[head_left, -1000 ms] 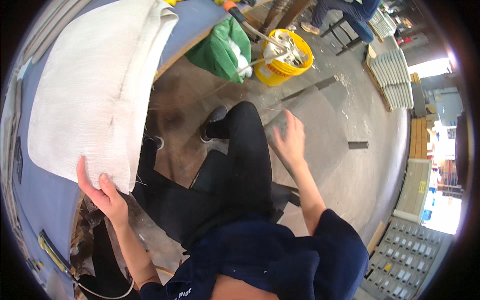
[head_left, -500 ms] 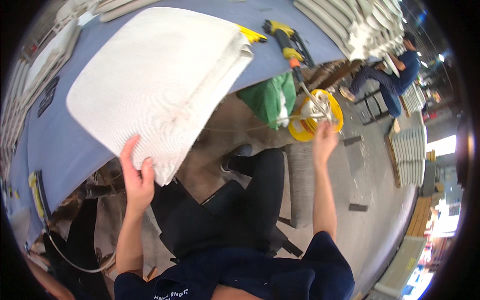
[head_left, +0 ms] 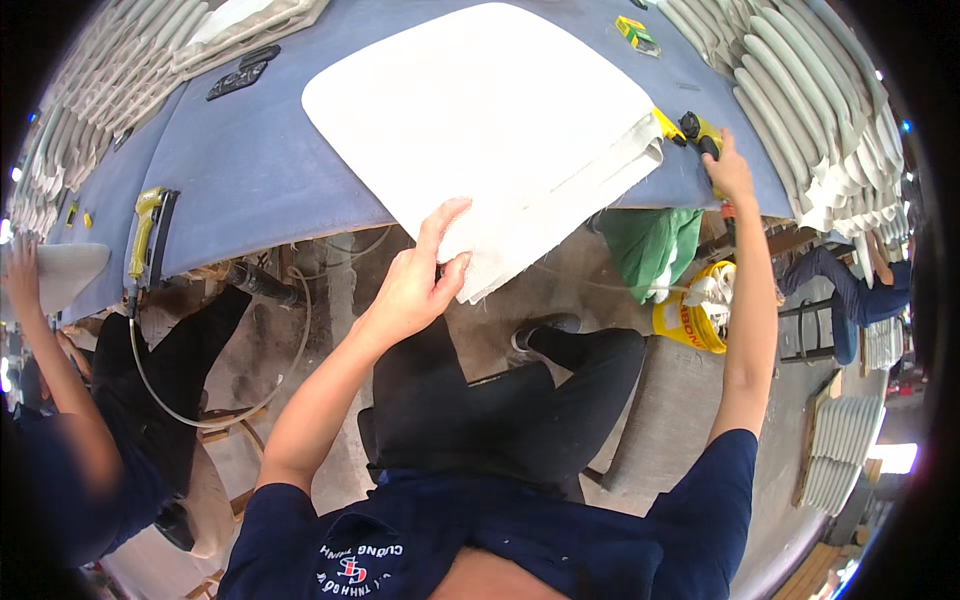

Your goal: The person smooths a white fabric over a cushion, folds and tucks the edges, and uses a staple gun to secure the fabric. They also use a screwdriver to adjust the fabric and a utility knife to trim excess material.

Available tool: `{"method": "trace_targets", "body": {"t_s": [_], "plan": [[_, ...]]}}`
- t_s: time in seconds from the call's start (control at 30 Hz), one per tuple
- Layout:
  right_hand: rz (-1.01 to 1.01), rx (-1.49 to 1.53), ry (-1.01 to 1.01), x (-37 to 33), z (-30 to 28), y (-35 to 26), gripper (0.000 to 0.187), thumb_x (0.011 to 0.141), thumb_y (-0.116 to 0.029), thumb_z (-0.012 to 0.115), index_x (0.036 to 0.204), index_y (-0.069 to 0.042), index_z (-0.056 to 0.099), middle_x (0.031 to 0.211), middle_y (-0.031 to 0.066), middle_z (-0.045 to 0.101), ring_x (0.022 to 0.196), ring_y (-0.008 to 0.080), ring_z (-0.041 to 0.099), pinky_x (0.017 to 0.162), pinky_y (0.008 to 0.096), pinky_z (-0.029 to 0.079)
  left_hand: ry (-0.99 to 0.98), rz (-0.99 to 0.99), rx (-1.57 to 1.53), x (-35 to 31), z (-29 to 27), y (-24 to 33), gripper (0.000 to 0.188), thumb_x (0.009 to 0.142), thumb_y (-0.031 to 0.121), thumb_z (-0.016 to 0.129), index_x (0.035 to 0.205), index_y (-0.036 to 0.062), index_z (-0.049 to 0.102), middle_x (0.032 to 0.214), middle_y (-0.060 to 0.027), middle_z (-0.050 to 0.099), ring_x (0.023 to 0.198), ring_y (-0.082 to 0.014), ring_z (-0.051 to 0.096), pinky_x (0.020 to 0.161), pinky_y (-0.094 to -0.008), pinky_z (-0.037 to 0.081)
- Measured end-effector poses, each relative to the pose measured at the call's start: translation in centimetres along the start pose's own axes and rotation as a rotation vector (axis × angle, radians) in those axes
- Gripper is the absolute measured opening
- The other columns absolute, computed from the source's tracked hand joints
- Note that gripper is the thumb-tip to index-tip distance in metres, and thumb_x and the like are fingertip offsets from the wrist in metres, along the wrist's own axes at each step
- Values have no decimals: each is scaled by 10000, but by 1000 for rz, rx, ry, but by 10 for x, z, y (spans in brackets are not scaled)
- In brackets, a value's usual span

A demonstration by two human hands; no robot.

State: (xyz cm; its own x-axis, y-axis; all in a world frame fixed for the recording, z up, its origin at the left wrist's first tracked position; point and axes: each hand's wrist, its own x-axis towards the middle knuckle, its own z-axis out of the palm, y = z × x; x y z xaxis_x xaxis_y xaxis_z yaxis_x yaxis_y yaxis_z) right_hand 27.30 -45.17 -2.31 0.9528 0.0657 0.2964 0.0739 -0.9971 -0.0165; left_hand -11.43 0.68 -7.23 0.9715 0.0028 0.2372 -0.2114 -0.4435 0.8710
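Note:
A white fabric-covered seat panel [head_left: 480, 110] with a loose, frayed fabric edge rests on the blue table and juts past its near edge. At its near corner my left hand [head_left: 410, 285] grips it, thumb and forefinger on top, the other fingers partly hidden. My right hand [head_left: 732, 172] is closed round the handle of a yellow and black air staple gun [head_left: 705, 135], which lies at the table's right side. A yellow tool [head_left: 667, 127] lies between panel and gun, partly covered by the panel.
Stacked pale panels [head_left: 815, 100] stand at right. Another staple gun [head_left: 146, 230] with a hose lies left, near a co-worker's arm [head_left: 65, 390]. Below the table edge are a green cloth [head_left: 655, 245] and a yellow bucket [head_left: 680, 325]. A small green-yellow box [head_left: 637, 35] sits at the back.
My right hand has gone from above the yellow bucket up to the staple gun on the table. My left hand stays at the panel's near corner. The whole view has shifted leftward.

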Motion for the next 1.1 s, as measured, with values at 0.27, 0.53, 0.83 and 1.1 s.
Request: {"method": "trace_targets", "body": {"t_s": [0.27,0.53,0.83,1.1], "plan": [[43,1509,235,-224,-89,-113,506,953,-55,682,1429,5,520,898,49,677,824,127,603,789,282,491,4,83,157,-6,-7,-15,740,1008,41,622,1648,3,252,1607,-273,450,1380,-420,567,1156,-446,428],[-312,1422,-350,-387,-30,-239,380,854,-140,785,1198,-19,677,1058,82,745,936,206,734,788,326,556,93,366,345,1,-2,-34,789,952,-25,665,1637,-29,273,1532,-327,533,1337,-518,603,1109,-485,503],[-217,1608,-425,-383,-18,-274,423,811,-95,845,1190,20,699,893,125,774,757,185,779,700,274,563,107,502,323,1,1,-76,781,788,-104,536,1556,-95,398,1476,-348,556,1362,-511,575,1195,-525,427],[-228,1612,-582,-373,-24,-267,365,831,-101,836,1141,25,691,828,180,733,719,300,769,652,333,552,22,436,225,-12,-1,-87,815,786,-101,530,1580,-111,344,1531,-354,492,1426,-527,503,1236,-530,370]]}}
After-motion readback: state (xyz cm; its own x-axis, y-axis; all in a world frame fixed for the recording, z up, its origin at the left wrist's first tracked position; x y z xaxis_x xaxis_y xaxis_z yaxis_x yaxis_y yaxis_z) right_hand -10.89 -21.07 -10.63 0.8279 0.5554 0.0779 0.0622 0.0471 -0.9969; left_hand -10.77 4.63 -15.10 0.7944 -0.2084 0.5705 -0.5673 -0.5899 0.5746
